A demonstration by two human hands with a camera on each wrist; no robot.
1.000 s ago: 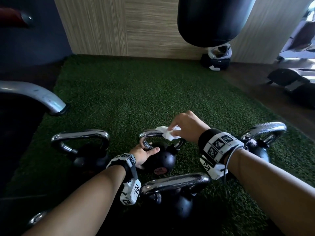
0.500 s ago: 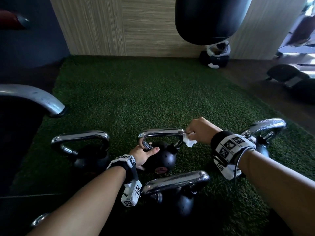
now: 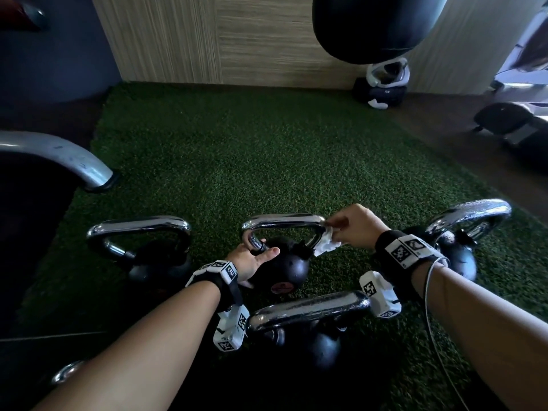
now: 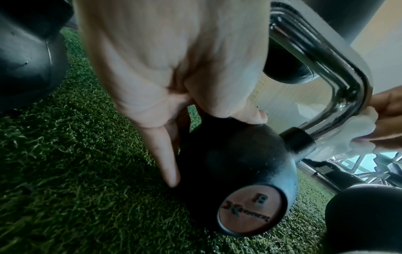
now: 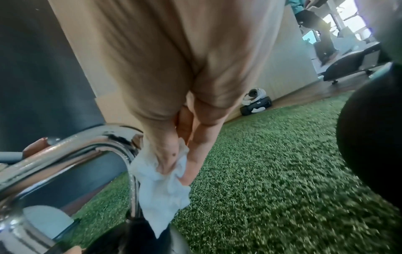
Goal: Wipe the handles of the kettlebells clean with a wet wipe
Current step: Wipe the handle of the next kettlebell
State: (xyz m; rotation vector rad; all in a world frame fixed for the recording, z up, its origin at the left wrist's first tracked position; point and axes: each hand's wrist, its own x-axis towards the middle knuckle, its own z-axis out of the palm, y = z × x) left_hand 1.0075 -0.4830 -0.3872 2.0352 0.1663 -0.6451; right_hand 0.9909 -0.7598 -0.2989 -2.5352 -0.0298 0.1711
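Both forearms reach forward; left hand and right hand curled.

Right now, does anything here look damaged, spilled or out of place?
Nothing stands out. The kettlebells stand upright on the green turf; the right hand pinches a crumpled wet wipe against one chrome handle.

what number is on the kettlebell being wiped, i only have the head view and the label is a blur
Observer: The left wrist view shows an 8 on the round label of the middle kettlebell.
Operator: is the wipe on the metal or just near it
Observer: In the right wrist view the wet wipe lies against the handle at its right bend, pinched by the right hand.
Operator: what is the left hand doing underneath
Observer: The left hand grips the handle's left leg; the left wrist view shows one finger running straight down the ball's side.
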